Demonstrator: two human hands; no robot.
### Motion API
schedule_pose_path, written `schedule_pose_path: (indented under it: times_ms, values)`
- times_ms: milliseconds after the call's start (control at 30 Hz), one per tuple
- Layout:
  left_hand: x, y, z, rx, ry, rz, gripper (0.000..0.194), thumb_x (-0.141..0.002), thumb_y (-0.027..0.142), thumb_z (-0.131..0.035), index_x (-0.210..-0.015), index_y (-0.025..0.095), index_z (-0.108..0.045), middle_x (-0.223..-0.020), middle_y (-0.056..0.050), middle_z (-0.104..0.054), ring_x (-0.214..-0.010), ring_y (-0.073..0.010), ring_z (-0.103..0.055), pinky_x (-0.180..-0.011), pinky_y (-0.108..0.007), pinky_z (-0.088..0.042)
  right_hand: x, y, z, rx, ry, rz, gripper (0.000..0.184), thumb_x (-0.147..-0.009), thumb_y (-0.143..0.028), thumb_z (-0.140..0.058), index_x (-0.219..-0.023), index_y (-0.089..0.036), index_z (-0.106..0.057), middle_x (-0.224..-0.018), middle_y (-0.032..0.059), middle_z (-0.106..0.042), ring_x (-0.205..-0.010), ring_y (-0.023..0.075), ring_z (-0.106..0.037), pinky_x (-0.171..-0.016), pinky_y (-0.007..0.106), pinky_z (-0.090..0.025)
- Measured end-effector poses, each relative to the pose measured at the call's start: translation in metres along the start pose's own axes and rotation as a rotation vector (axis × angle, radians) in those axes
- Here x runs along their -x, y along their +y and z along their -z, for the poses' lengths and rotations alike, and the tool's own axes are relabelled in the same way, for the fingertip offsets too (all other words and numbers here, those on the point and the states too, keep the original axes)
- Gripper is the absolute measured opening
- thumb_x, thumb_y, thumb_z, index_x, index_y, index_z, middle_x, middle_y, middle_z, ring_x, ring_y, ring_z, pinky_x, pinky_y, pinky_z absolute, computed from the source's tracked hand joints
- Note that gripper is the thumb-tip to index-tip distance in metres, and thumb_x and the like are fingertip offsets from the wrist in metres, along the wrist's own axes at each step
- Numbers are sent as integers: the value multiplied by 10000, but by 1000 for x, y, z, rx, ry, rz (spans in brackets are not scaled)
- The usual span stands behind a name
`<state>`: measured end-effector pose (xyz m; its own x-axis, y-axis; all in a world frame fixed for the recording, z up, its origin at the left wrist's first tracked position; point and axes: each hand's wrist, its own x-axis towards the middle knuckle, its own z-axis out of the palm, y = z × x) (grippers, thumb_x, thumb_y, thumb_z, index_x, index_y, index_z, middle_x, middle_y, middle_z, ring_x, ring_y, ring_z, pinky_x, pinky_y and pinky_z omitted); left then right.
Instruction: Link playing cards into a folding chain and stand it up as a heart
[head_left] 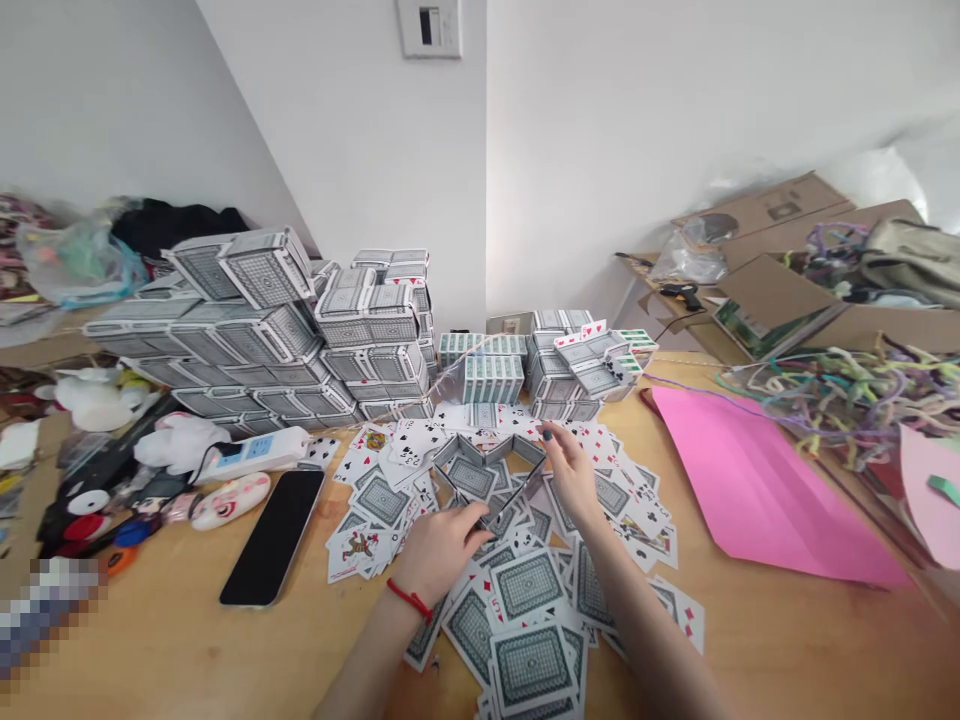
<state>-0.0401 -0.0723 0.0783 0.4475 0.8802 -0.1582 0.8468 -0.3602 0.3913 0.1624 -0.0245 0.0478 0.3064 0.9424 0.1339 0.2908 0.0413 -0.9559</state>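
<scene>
A heart-shaped frame of folded playing cards point(489, 470) stands on the wooden table point(180, 640) amid loose cards point(525, 590) lying face up and face down. My left hand point(439, 550), with a red string at the wrist, pinches the frame's near left edge. My right hand point(570, 470) rests its fingertips on the frame's far right side, fingers curled against it.
Stacks of card boxes point(300, 330) are piled behind the frame. A black phone point(274, 535), a white device and small toys lie at left. Pink paper point(750, 490) lies at right, with shredded coloured strips point(847, 390) and cardboard boxes beyond.
</scene>
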Motion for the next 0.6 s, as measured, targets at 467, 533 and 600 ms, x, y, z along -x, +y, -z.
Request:
schedule_pose_path:
  times_ms: [467,533,600]
  values:
    - [-4,6,-12,168,103,-51,111,-796,313,-536,-839,239,-607,-759,18,-669,-680,-136,-603,-600,-220,-385,3,29,-32,-35,114,-103,351,-748,-443,-477,-850,-156,-650,-843,72,-677,-797,231,-588,-741,338,-421]
    - [-4,7,-14,160,115,-46,107,-796,310,-532,-820,237,-607,-736,18,-665,-657,-135,-598,-577,-221,-376,4,28,-33,-32,140,-103,345,-755,-436,-468,-848,-153,-642,-824,67,-672,-775,223,-583,-722,328,-420]
    - [-4,8,-15,154,136,-28,104,-799,302,-525,-801,232,-602,-709,16,-660,-644,-135,-596,-568,-221,-371,6,27,-34,-33,156,-102,336,-758,-428,-466,-849,-153,-637,-810,63,-668,-766,218,-579,-715,322,-418]
